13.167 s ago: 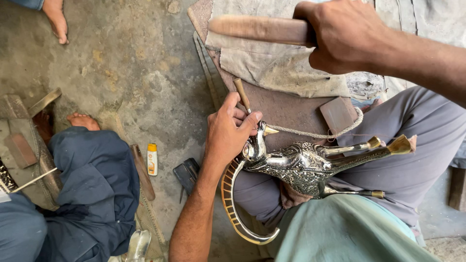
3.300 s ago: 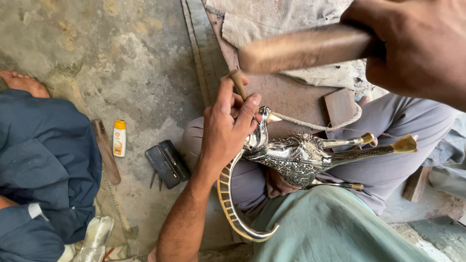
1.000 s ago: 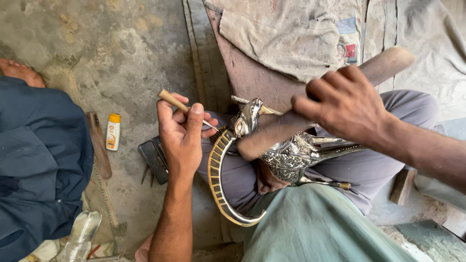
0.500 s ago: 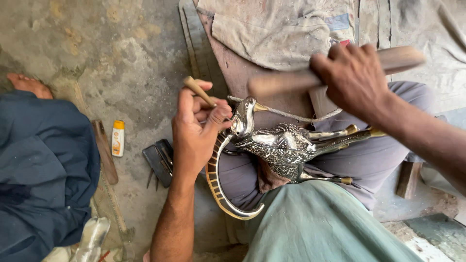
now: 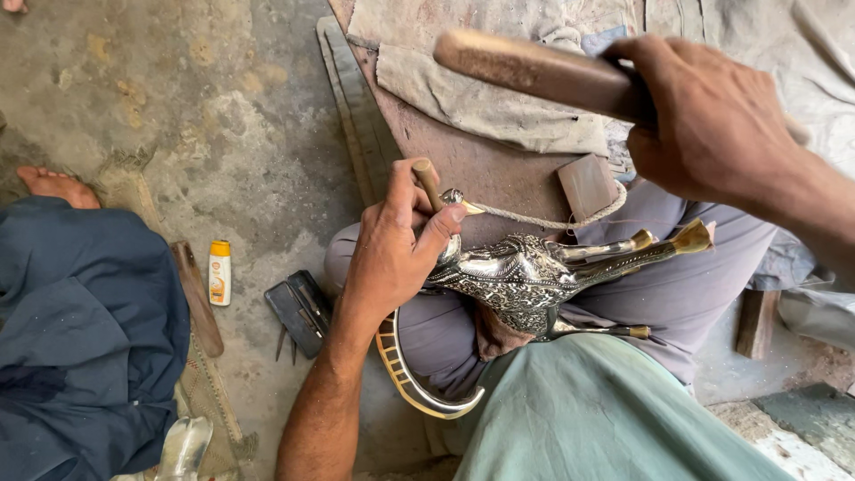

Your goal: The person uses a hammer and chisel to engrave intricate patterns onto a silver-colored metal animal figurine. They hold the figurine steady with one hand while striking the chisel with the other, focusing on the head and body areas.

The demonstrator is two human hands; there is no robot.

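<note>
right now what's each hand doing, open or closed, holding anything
Left hand: closed on a small wooden-handled punch, set against the metal figure.
Right hand: closed on a wooden mallet, raised.

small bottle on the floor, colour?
White bottle with an orange-yellow cap; head view.

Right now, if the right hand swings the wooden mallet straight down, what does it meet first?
Probably the top of the thin wooden-handled punch in the left hand, set on the engraved silver metal figure. The right hand holds the brown wooden mallet above; depth is unclear.
</note>
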